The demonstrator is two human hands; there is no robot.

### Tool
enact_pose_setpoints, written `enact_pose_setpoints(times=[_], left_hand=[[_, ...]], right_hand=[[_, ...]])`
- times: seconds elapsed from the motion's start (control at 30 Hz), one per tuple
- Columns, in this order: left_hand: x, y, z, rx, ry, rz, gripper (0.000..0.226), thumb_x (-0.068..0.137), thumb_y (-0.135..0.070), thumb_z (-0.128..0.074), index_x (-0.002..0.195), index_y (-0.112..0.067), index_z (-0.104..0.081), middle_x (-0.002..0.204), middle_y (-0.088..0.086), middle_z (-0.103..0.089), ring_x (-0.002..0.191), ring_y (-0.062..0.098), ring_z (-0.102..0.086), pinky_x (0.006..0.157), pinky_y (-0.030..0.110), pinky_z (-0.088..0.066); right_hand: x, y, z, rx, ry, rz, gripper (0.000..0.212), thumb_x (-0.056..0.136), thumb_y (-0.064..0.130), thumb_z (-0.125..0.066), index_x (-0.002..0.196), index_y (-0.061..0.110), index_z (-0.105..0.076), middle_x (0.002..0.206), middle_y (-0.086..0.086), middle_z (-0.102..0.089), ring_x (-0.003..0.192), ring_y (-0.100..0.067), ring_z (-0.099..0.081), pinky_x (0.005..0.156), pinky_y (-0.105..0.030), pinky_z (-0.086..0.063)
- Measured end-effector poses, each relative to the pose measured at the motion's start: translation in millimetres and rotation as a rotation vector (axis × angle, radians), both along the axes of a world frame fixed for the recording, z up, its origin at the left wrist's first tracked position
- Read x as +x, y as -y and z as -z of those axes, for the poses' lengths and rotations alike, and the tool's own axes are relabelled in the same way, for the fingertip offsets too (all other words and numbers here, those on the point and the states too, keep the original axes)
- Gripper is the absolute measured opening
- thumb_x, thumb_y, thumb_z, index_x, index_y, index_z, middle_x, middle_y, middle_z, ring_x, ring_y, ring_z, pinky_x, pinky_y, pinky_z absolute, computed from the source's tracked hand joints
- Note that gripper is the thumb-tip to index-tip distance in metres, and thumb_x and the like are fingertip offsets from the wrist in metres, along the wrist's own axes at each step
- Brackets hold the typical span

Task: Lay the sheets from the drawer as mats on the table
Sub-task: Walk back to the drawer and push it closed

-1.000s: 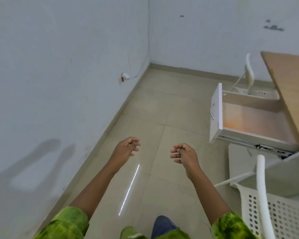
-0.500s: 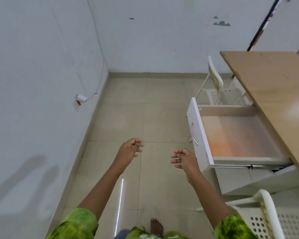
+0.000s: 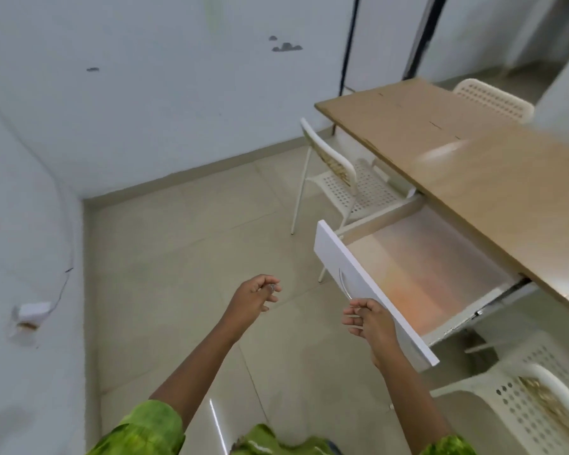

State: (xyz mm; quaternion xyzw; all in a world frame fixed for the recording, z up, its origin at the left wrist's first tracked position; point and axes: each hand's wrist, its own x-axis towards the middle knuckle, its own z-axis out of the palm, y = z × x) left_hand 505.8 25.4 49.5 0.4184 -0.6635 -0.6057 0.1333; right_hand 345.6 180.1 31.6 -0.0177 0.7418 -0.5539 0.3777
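Note:
A white drawer (image 3: 329,249) stands pulled out from under the wooden table (image 3: 480,178). A frosted, orange-tinted sheet (image 3: 421,267) lies flat on the drawer's bottom. My right hand (image 3: 370,321) hovers just in front of the drawer's front panel, below its metal handle (image 3: 344,285), fingers loosely curled and holding nothing. My left hand (image 3: 253,298) hangs over the floor to the left of the drawer, fingers half curled and apart, with nothing in it.
A white perforated chair (image 3: 342,182) stands beyond the drawer, another chair (image 3: 539,402) at my near right, and a third chair (image 3: 493,98) behind the table. White walls close the left and far sides. Tiled floor (image 3: 184,274) lies ahead.
The view has swung to the right, so the drawer and table fill more of the frame. My right hand now sits against the drawer front. Both hands keep the same curled pose.

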Motion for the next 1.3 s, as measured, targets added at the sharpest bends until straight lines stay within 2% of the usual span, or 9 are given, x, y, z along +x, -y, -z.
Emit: enact_pose_setpoints(times=[0.23,0.47,0.63,0.8,0.9,0.97,1.07,1.17,1.3], left_hand=[[-52.5,57.1,5.9,0.003,0.033,0.26,0.019,0.095,-0.012,-0.043,0.104,-0.014,-0.06,0.101,0.003,-0.065,0.087,0.018,-0.06,0.069,0.025,-0.046],[-128.9,74.4,6.2,0.065,0.049,0.44,0.018,0.096,-0.014,-0.042,0.104,-0.013,-0.059,0.096,0.001,-0.064,0.084,0.017,-0.058,0.069,0.026,-0.045],[-173.2,85.2,14.1,0.183,0.185,0.506,0.018,0.096,-0.017,-0.043,0.105,-0.01,-0.056,0.096,0.004,-0.062,0.073,0.015,-0.056,0.062,0.024,-0.043],[-200.3,106.0,32.6,0.357,0.349,0.598,0.026,0.095,-0.023,-0.043,0.114,-0.008,-0.052,0.103,0.01,-0.059,0.078,0.02,-0.058,0.068,0.031,-0.046],[-212.7,114.9,42.4,0.597,0.361,0.585,0.047,0.096,-0.032,-0.045,0.135,-0.007,-0.038,0.127,0.017,-0.049,0.109,0.033,-0.055,0.086,0.043,-0.046],[-218.6,116.3,48.6,0.749,0.346,0.546,0.064,0.093,-0.039,-0.047,0.144,-0.009,-0.024,0.143,0.016,-0.037,0.125,0.036,-0.046,0.095,0.047,-0.041],[-228.7,114.5,49.5,0.925,0.295,0.483,0.076,0.09,-0.048,-0.047,0.147,-0.008,-0.015,0.15,0.016,-0.026,0.122,0.033,-0.043,0.102,0.048,-0.036],[-238.3,112.5,43.4,1.028,0.246,0.468,0.075,0.09,-0.052,-0.044,0.145,-0.008,-0.019,0.151,0.018,-0.023,0.13,0.032,-0.037,0.103,0.047,-0.036],[-256.6,112.5,38.7,1.055,0.217,0.479,0.081,0.09,-0.054,-0.042,0.148,-0.008,-0.009,0.156,0.019,-0.011,0.142,0.032,-0.022,0.105,0.047,-0.034]], right_hand=[[-8.8,18.7,1.0,-0.051,0.007,0.298,0.026,0.088,-0.007,-0.033,0.086,0.008,-0.055,0.076,-0.008,-0.058,0.059,-0.02,-0.053,0.057,-0.027,-0.041],[-32.9,24.8,5.3,-0.007,0.006,0.426,0.027,0.088,-0.006,-0.032,0.085,0.009,-0.054,0.077,-0.009,-0.059,0.057,-0.02,-0.052,0.054,-0.026,-0.038],[-38.7,30.6,15.0,0.022,0.029,0.584,0.027,0.088,-0.005,-0.032,0.083,0.009,-0.055,0.075,-0.007,-0.059,0.057,-0.019,-0.053,0.052,-0.024,-0.039],[-33.5,44.2,24.3,0.065,0.102,0.811,0.026,0.087,-0.004,-0.032,0.077,0.011,-0.051,0.07,-0.008,-0.054,0.055,-0.019,-0.048,0.051,-0.025,-0.031],[-28.9,50.2,30.1,0.102,0.153,1.011,0.018,0.089,0.005,-0.039,0.077,0.013,-0.049,0.087,-0.012,-0.052,0.07,-0.024,-0.052,0.059,-0.029,-0.04],[-22.8,55.5,34.5,0.044,0.208,1.12,0.011,0.094,0.019,-0.044,0.099,0.013,-0.051,0.103,-0.008,-0.047,0.097,-0.032,-0.053,0.078,-0.041,-0.047],[-20.9,63.0,32.7,-0.211,0.254,1.299,0.036,0.095,0.032,-0.045,0.128,0.016,-0.045,0.114,-0.004,-0.052,0.105,-0.027,-0.049,0.087,-0.041,-0.041],[-31.1,66.1,25.9,-0.407,0.257,1.422,0.038,0.096,0.035,-0.043,0.13,0.019,-0.043,0.141,-0.01,-0.045,0.106,-0.028,-0.05,0.091,-0.041,-0.039],[-51.6,66.1,21.6,-0.472,0.253,1.464,0.054,0.095,0.043,-0.04,0.141,0.014,-0.034,0.148,-0.012,-0.034,0.114,-0.034,-0.05,0.098,-0.044,-0.039]])
